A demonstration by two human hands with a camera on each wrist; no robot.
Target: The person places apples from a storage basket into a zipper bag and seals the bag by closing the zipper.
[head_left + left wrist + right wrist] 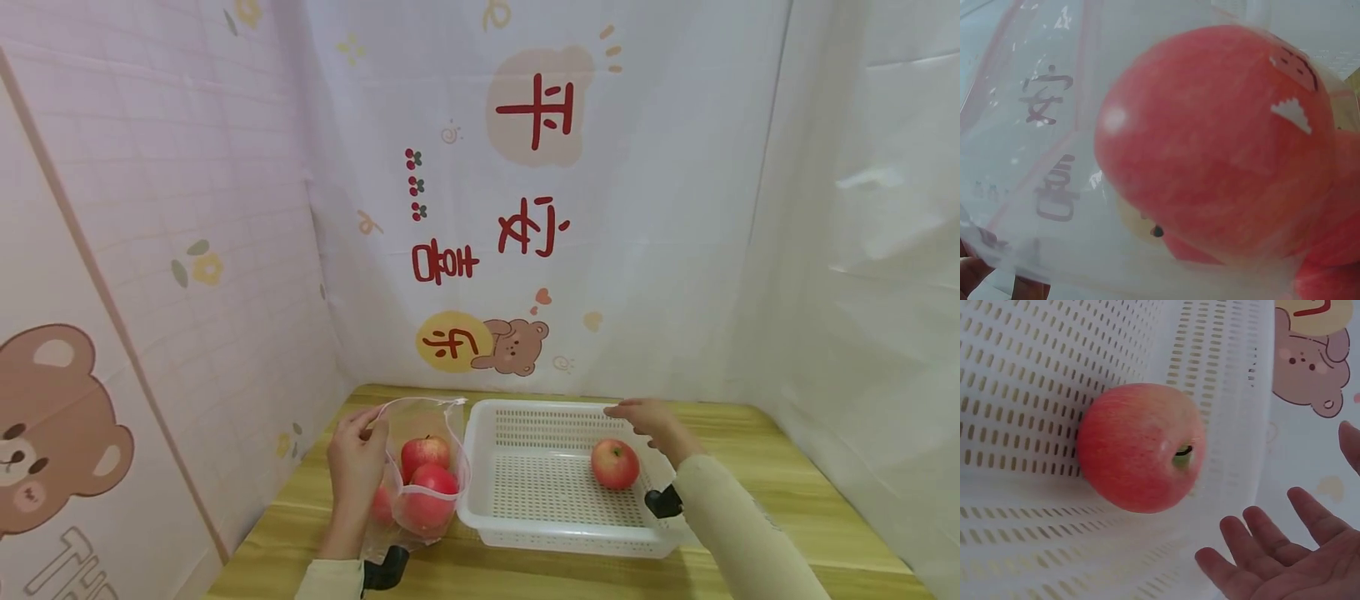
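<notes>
My left hand (pixel 356 463) pinches the rim of a clear zip bag (pixel 408 414) on the left of the table. Several red apples (pixel 426 456) lie inside it, and its mouth gapes. In the left wrist view, one apple (pixel 1216 144) shows large through the film, with fingertips (pixel 972 275) at the bag's edge. Over the right end of a white plastic basket (pixel 543 492), my right hand (pixel 654 423) holds nothing. A single red apple (pixel 615 465) sits in that end, stem up. In the right wrist view, spread fingers (pixel 1260 534) hover beside this apple (pixel 1141 447).
The basket stands against the bag's right side on a wood-patterned table (pixel 757 475). A white printed backdrop (pixel 645 208) rises behind the table, with similar sheets along the left and right. Black wrist mounts (pixel 386 568) sit at both cuffs.
</notes>
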